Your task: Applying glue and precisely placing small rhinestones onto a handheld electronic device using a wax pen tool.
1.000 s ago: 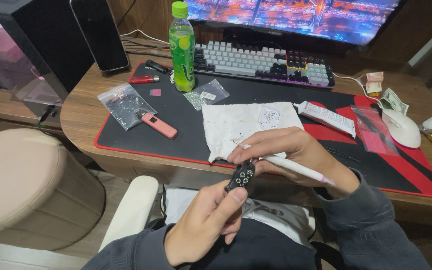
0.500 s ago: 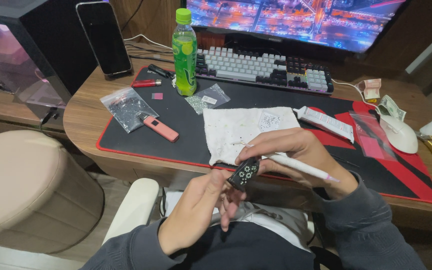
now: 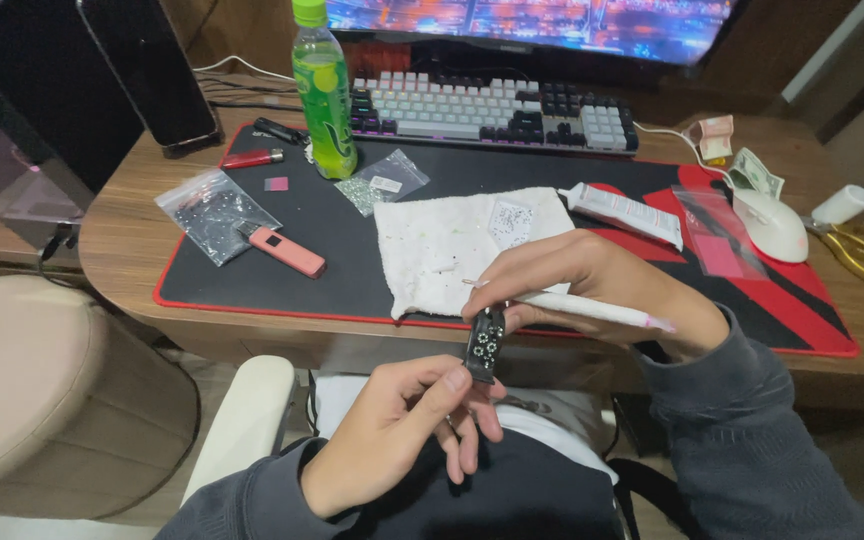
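1. Small black oblong object (image 3: 485, 343), its face set with small pale stones: held upright between the two hands, just off the near edge of the desk, above the person's lap.
2. Left hand (image 3: 392, 430): below the object, thumb and fingers closed on its lower end.
3. Right hand (image 3: 592, 285): above and to the right of the object, fingertips touching its upper end, fingers closed around a white pen-like tool (image 3: 592, 310); the tool lies across the hand, its pink-tipped end pointing away to the right.
4. White cloth (image 3: 462, 245): flat on the mat just beyond the right hand, speckled with small bits, a small clear packet on its far part.
5. Black and red desk mat (image 3: 352, 270): beneath the cloth, reaching well past both hands on each side.
6. White tube (image 3: 622, 212): just beyond the right hand, lying flat.
7. Pink oblong device (image 3: 288, 251): beyond the left hand and to its left, beside a clear bag of dark beads (image 3: 210, 212).
8. Green bottle (image 3: 324, 90): upright, well beyond the hands, near a clear packet of pale stones (image 3: 384, 182).
9. Keyboard (image 3: 487, 110): far edge of the mat.
10. White mouse (image 3: 770, 224): well to the right of the right hand.
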